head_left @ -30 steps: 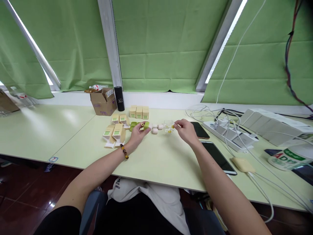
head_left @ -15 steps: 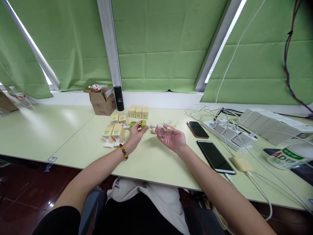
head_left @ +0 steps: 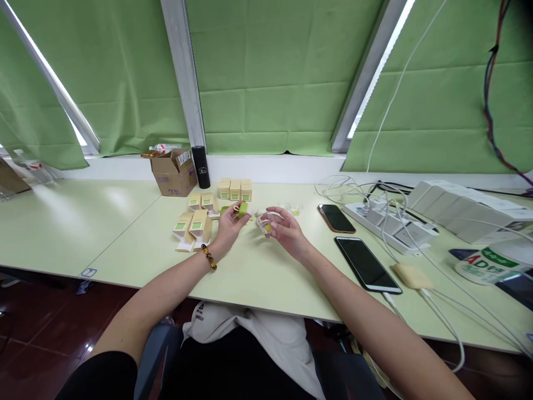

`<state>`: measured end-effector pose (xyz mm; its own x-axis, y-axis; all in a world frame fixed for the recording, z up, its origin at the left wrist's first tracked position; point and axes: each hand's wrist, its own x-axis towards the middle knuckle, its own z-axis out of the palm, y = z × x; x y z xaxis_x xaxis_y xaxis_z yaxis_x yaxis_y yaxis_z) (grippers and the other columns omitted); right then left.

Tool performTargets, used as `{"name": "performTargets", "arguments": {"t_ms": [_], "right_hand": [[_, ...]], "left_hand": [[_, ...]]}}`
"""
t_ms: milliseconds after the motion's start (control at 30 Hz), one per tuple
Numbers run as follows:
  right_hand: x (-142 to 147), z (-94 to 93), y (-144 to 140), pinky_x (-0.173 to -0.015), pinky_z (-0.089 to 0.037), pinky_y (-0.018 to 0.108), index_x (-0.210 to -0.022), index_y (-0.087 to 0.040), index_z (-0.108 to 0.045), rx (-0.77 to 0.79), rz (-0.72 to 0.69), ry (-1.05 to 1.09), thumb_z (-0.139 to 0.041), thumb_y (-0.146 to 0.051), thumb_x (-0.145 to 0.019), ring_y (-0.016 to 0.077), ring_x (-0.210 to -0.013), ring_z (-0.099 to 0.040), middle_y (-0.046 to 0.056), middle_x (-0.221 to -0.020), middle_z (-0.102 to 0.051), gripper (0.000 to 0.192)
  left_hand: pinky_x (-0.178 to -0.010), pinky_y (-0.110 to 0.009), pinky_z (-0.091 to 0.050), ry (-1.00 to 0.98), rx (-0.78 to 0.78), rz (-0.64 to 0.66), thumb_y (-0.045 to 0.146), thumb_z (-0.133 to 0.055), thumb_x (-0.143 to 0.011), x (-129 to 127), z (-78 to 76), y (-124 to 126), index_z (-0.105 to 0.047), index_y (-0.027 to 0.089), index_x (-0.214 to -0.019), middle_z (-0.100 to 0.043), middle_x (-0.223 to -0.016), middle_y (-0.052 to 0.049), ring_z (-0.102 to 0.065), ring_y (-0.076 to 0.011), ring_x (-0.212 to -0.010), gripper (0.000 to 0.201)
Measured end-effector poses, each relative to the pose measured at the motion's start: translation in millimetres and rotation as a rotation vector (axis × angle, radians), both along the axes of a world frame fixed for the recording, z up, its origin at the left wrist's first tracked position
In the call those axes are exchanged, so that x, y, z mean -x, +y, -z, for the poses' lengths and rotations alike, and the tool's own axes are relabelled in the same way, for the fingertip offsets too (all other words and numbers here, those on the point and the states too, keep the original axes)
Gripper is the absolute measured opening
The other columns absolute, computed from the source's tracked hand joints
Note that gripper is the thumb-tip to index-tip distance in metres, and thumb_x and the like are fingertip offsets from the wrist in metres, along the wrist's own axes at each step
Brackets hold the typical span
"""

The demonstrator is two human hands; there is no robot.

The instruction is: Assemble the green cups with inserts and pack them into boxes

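Observation:
My left hand pinches a small green piece with a pale loop on it; its exact kind is too small to tell. In my right hand is a clear plastic piece with a yellow spot, held by thumb and fingers. The two held pieces are close together but apart, above the table. Beyond my right hand lie more clear pieces. Left of my left hand, several small cream boxes with green labels stand with their flaps open. Behind them is a row of closed cream boxes.
A brown carton and a black cylinder stand at the back. On the right lie two phones, a power strip with tangled white cables, a cream charger, white boxes and a white container.
My right hand has turned from palm up to palm inward and moved slightly left, bringing the clear piece nearer my left hand. My left hand keeps the green piece and has barely moved.

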<state>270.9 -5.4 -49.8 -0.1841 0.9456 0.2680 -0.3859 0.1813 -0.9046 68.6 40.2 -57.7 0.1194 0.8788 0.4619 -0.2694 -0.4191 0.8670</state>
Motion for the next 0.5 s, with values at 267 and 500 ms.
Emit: {"name": "performTargets", "arguments": {"t_ms": [267, 500], "right_hand": [[3, 17.8, 13, -0.089, -0.060, 0.038, -0.113, -0.025, -0.070, -0.115, 0.198, -0.217, -0.098, -0.036, -0.063, 0.0242, -0.111, -0.070, 0.009, -0.120, -0.077, 0.058], [5, 18.0, 12, -0.070, -0.061, 0.033, -0.113, -0.023, -0.071, -0.061, 0.151, -0.191, -0.094, -0.050, -0.072, 0.0234, -0.097, -0.073, 0.011, -0.117, -0.080, 0.055]], "left_hand": [[-0.119, -0.045, -0.047, 0.008, -0.033, 0.035, 0.045, -0.091, -0.077, 1, 0.2, -3, -0.060, 0.020, -0.138, -0.063, -0.142, -0.015, -0.060, -0.0290, -0.135, 0.073], [-0.120, -0.046, -0.047, 0.048, -0.103, 0.090, 0.043, -0.091, -0.079, 1, -2.4, -6, -0.063, 0.019, -0.134, -0.064, -0.143, -0.017, -0.060, -0.0296, -0.136, 0.066]]}}
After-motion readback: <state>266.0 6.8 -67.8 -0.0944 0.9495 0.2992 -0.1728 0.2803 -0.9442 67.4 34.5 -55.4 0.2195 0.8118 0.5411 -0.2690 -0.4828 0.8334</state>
